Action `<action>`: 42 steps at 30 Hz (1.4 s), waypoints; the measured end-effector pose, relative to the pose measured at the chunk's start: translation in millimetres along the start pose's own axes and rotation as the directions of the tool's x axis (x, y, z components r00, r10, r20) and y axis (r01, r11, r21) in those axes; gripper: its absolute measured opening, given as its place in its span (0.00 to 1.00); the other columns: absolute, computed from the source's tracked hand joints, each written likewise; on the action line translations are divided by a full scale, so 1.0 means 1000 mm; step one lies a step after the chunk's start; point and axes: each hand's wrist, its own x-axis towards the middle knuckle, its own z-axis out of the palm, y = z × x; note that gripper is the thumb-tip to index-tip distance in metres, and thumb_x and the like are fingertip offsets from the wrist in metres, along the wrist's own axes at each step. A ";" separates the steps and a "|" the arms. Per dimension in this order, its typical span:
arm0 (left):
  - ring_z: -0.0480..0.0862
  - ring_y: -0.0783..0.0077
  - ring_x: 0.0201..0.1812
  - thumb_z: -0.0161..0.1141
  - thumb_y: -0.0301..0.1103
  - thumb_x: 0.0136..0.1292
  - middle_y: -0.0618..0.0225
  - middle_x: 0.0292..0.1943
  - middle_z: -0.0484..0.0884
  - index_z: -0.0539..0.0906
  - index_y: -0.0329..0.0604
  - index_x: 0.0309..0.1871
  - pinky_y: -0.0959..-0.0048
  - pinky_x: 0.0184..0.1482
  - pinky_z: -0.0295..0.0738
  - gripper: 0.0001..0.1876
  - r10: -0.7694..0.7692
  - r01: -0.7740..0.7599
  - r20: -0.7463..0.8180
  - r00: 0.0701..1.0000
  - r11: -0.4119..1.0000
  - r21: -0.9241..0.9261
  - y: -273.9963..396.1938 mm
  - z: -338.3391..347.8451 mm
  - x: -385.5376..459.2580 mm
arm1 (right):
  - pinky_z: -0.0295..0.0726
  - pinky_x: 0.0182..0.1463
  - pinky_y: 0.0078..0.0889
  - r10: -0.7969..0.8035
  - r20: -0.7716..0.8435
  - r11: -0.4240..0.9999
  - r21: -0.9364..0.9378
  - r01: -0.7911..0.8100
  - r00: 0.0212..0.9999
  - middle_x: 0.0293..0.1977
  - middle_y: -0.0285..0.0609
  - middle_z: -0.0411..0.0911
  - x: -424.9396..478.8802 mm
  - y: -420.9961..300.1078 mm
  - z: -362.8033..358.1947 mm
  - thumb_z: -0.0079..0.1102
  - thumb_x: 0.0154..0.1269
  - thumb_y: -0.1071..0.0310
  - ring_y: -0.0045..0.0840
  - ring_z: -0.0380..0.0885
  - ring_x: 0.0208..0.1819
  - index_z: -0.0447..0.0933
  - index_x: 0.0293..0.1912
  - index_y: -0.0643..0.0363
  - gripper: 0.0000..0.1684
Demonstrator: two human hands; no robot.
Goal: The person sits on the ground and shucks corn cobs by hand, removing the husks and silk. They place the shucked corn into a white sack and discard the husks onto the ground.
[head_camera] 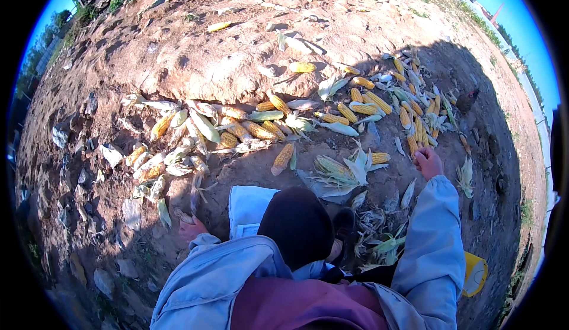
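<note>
Low on the left, my left hand [192, 229] is closed around a pale, dry piece of corn husk [183, 216]. My right hand [429, 163] has curled fingers at the lower end of a yellow ear of corn [412, 144]; whether it grips that ear is not plain. This ear lies at the near edge of a loose heap of husked corn [418, 128]. Between my hands, a partly husked ear [333, 168] rests on the ground with its green-white leaves spread. A bare ear [283, 159] lies left of it.
More husked ears [255, 130] and leaves form a long pile ahead. Rocks [104, 281] cover the left slope. Loose husks [386, 245] lie by my shoe [343, 223]. A yellow container [474, 274] sits beside my right sleeve. A dark hen-like bird [466, 101] stands beyond the right heap.
</note>
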 end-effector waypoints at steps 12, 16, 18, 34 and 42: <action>0.76 0.71 0.45 0.55 0.28 0.60 0.64 0.47 0.75 0.66 0.38 0.57 0.74 0.47 0.72 0.21 0.882 0.509 0.232 0.410 -0.010 -0.861 0.215 -0.162 -0.038 | 0.73 0.31 0.19 -0.179 0.098 0.913 0.387 0.128 0.979 0.30 0.35 0.75 -0.122 -0.039 0.029 0.54 0.63 0.66 0.16 0.75 0.31 0.73 0.41 0.61 0.10; 0.73 0.73 0.51 0.61 0.29 0.57 0.65 0.50 0.73 0.63 0.37 0.60 0.74 0.54 0.67 0.29 0.995 0.622 0.096 -0.040 0.100 -0.777 0.281 -0.248 -0.127 | 0.73 0.33 0.19 -0.336 0.196 0.804 0.570 0.171 0.921 0.37 0.37 0.75 -0.136 -0.089 0.081 0.57 0.62 0.64 0.16 0.75 0.33 0.71 0.46 0.61 0.15; 0.72 0.73 0.52 0.61 0.30 0.56 0.64 0.52 0.72 0.61 0.36 0.62 0.73 0.56 0.66 0.31 0.961 0.610 0.056 -0.271 0.216 -0.762 0.298 -0.263 -0.162 | 0.72 0.32 0.19 -0.396 0.149 0.690 0.699 0.187 0.906 0.39 0.37 0.74 -0.142 -0.102 0.088 0.59 0.60 0.64 0.16 0.74 0.32 0.70 0.48 0.60 0.18; 0.67 0.67 0.57 0.60 0.36 0.56 0.58 0.56 0.67 0.57 0.37 0.64 0.70 0.60 0.60 0.35 0.775 0.205 -0.033 -0.632 0.126 -0.971 0.327 -0.200 -0.305 | 0.73 0.30 0.17 -0.156 0.031 0.647 0.758 0.079 0.987 0.29 0.33 0.74 -0.115 -0.015 0.043 0.62 0.58 0.65 0.13 0.73 0.29 0.70 0.39 0.59 0.13; 0.68 0.62 0.57 0.56 0.38 0.58 0.51 0.55 0.68 0.58 0.36 0.63 0.66 0.60 0.60 0.32 0.806 -0.053 0.067 -0.589 0.044 -0.998 0.320 -0.189 -0.305 | 0.71 0.27 0.15 -0.142 -0.027 0.708 0.696 0.120 0.990 0.26 0.33 0.74 -0.099 -0.002 0.056 0.63 0.57 0.65 0.13 0.72 0.24 0.72 0.36 0.58 0.11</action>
